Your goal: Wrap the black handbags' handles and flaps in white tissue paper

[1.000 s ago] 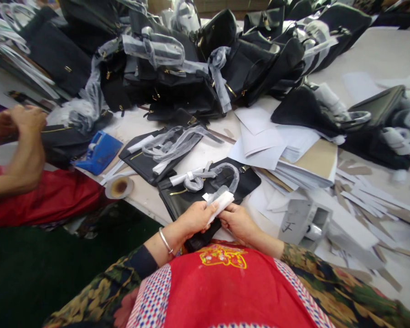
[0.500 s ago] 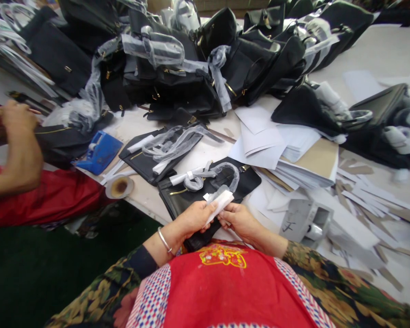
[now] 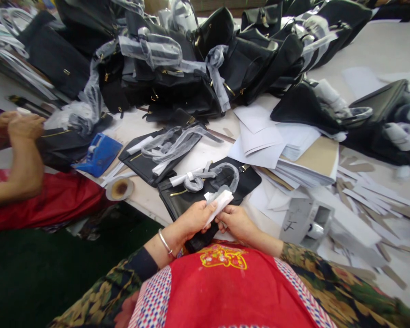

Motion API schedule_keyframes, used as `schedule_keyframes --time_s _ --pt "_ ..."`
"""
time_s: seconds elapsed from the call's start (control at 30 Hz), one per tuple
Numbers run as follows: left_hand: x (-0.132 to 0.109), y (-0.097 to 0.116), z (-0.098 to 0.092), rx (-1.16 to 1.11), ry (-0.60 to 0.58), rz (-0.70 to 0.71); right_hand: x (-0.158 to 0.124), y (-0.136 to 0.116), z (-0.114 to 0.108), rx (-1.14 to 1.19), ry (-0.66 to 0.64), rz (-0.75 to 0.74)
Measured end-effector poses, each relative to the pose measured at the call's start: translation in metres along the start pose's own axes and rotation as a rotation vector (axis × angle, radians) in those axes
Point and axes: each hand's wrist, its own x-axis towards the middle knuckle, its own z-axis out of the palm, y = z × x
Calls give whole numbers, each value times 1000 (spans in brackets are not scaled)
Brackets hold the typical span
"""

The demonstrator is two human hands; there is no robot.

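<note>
Directly before me a black handbag lies at the table's edge, its handle wrapped in clear plastic film. Over the bag's near end, my left hand is closed around a strip of white wrapping paper, thumb on top. My right hand pinches the same white paper from the right, fingertips pressed together at its lower edge. What lies inside the paper is hidden. A small film-wrapped coil rests on the bag beside a white-wrapped end.
Another black bag with film-wrapped straps lies just beyond. A blue tape dispenser and a tape roll sit left, near a co-worker's hands. Paper sheets and a grey dispenser are to the right. Bags pile behind.
My hands stay almost in place on the white paper, with only a slight shift. At left, the co-worker's hands have moved a little and a white piece now shows in them.
</note>
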Motion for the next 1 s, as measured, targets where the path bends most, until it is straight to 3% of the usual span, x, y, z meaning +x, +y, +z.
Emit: schedule_keyframes --time_s 0.23,0.33,0.4,0.53,0.63,0.7,0.8,0.9,1.0 --pt "1 0 0 42 64 -5 5 3 9 4 -40 43" --pt "-1 2 0 125 95 -18 -2 -4 -2 -264 -115 52" --pt "-2 3 0 170 107 -30 -11 -15 -17 -624 -158 -83" --pt "-4 7 0 203 75 -23 -21 -54 -49 -1202 -57 -753" --pt "-5 10 0 214 47 15 -8 -80 -58 -1437 -237 -1053" --pt "-6 11 0 264 58 45 9 -87 -55 -1544 -397 -1088" --pt "-8 10 0 318 84 52 31 -84 -47 -1569 -515 -1075" --pt "-10 7 0 292 69 49 42 -70 -42 -1517 -513 -1082" --pt "-9 3 1 260 93 70 42 -54 -40 -1471 -405 -1095"
